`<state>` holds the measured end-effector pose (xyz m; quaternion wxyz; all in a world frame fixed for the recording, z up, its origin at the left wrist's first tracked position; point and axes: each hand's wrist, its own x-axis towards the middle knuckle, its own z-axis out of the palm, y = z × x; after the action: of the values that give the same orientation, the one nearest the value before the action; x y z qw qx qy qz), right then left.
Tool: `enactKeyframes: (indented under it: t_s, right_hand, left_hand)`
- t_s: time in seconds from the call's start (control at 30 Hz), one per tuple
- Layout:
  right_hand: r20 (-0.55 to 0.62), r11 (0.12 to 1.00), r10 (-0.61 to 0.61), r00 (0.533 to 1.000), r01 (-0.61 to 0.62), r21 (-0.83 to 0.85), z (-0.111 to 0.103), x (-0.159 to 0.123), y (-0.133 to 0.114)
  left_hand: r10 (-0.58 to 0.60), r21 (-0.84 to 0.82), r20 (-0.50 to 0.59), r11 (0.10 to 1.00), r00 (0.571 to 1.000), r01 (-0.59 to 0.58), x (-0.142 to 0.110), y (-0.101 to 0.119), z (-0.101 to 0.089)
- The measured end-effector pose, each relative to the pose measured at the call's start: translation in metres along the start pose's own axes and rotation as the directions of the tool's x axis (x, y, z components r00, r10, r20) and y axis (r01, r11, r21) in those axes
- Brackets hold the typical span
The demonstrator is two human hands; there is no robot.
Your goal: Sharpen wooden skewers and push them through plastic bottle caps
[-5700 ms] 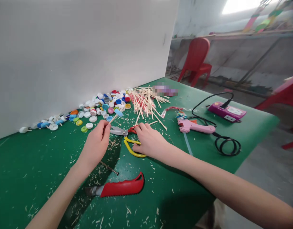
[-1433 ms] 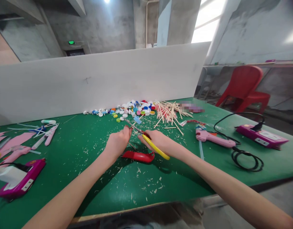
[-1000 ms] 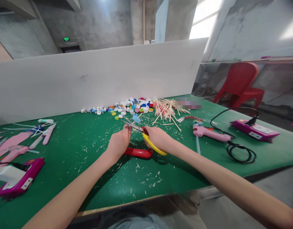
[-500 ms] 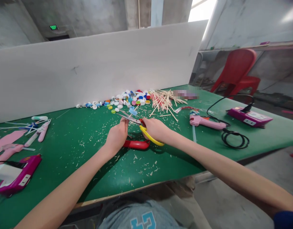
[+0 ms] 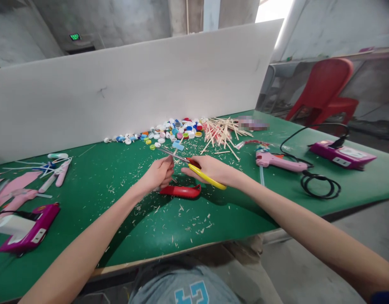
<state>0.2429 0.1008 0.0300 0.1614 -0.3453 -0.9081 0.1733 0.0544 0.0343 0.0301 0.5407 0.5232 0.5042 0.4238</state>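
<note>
My right hand [image 5: 208, 169] is closed round the yellow-and-red handles of a pair of scissors [image 5: 175, 156], whose blades point left. Just under the blades, my left hand [image 5: 159, 173] has its fingers pinched together; whatever they hold is too small to make out. On the table below both hands lies a red tool with a ridged handle [image 5: 181, 191]. A light blue plastic piece [image 5: 178, 145] rests just beyond the scissor tips. Pale shavings [image 5: 199, 223] are scattered around.
Colourful bottle caps [image 5: 162, 135] and wooden sticks [image 5: 222, 131] are heaped along the white board [image 5: 134, 93]. A pink glue gun [image 5: 279, 162] and purple power strip [image 5: 341, 155] lie right. Another purple power strip [image 5: 31, 232] and pink tools [image 5: 21, 196] lie left on the green table [image 5: 86, 185].
The camera view has shifted slightly. My left fingers have curled in and sit a little lower from the blades; the scissors stay in my right hand, their blades now closer together.
</note>
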Motion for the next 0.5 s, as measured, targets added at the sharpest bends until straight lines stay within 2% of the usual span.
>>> enactKeyframes:
  t_s: [0.1,0.3,0.43,0.5]
  right_hand:
    - [-0.043,0.999,-0.014,0.999,0.012,-0.036,0.004,0.004,0.001]
    - [-0.017,0.999,0.008,1.000,-0.008,-0.037,0.005,0.007,-0.002]
    - [0.058,1.000,-0.011,0.998,0.011,0.011,0.000,0.010,-0.001]
    - [0.094,0.999,-0.015,0.995,0.012,0.033,-0.002,0.010,-0.002]
  left_hand:
    - [-0.007,-0.027,0.044,1.000,0.999,0.009,-0.004,0.005,-0.005]
    - [0.036,0.023,0.015,0.999,0.999,-0.036,-0.002,0.010,-0.014]
    - [0.074,0.140,-0.057,0.988,0.996,-0.066,0.001,0.007,-0.014]
    - [0.151,0.288,-0.122,0.951,0.981,-0.111,0.002,0.005,-0.014]
